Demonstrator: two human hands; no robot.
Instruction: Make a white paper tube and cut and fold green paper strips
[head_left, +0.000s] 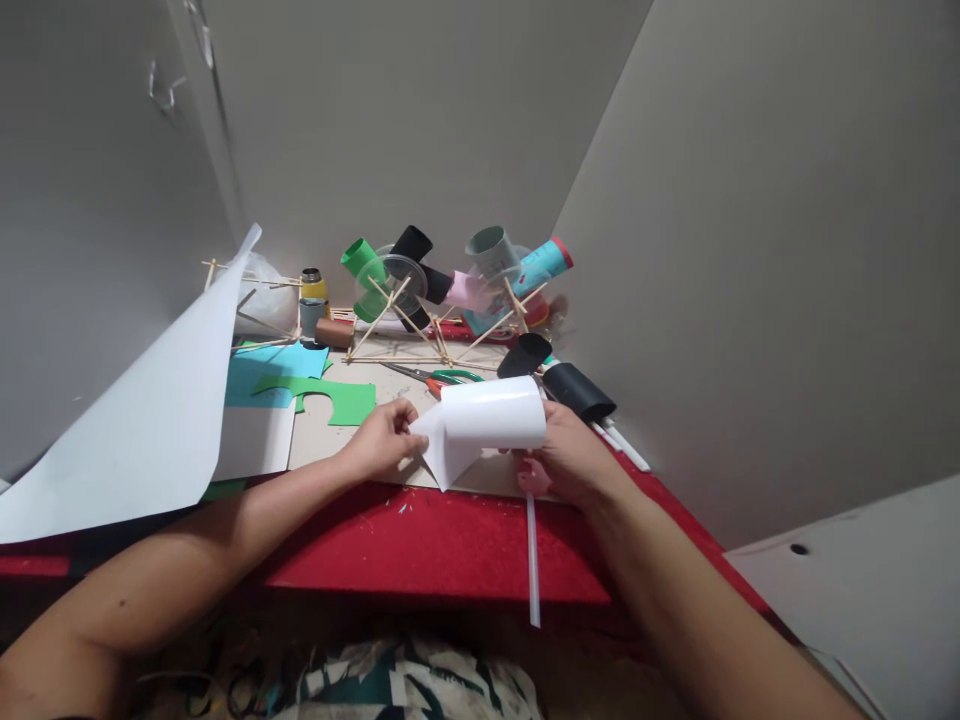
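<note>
A white sheet rolled into a tube is held over the cardboard work mat between both hands. My left hand pinches the loose pointed corner of the sheet at the tube's left end. My right hand is closed around the right end of the tube from underneath. A pink thing shows under the right hand's fingers; I cannot make out what it is. A long white stick lies on the red cloth just below the hands.
A large white sheet curls up at the left. Green paper and blue paper cutouts, scissors, black paper tubes and a stick-and-paper-tube wheel model stand behind. Grey walls close in on all sides.
</note>
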